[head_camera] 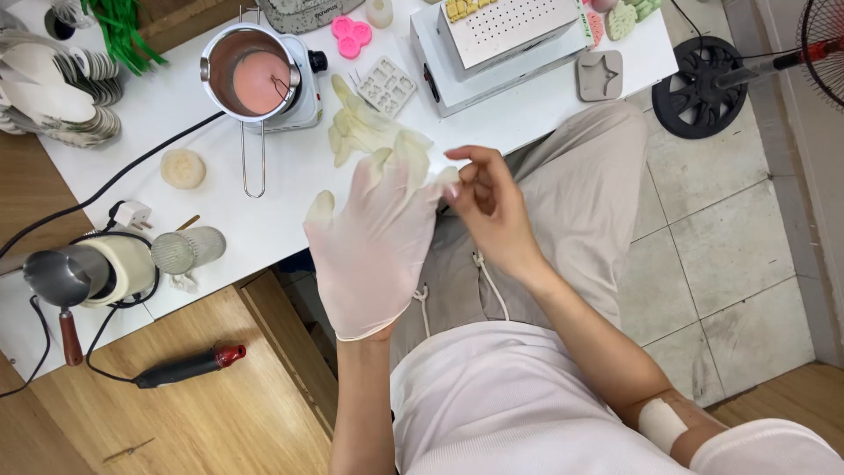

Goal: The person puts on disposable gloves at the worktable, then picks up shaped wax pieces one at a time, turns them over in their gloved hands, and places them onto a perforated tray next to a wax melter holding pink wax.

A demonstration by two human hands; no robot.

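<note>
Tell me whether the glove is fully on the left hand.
Not fully: the glove covers the left hand, but the right hand pinches a loose fingertip.

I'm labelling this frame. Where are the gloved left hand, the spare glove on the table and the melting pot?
gloved left hand [374, 251], head view, palm.
spare glove [359, 130], head view, its middle.
melting pot [249, 72], head view, the pink contents.

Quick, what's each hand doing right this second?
Left hand: open, fingers spread inside a pale glove.
Right hand: bare, fingers pinched shut on the glove's fingertip.
</note>
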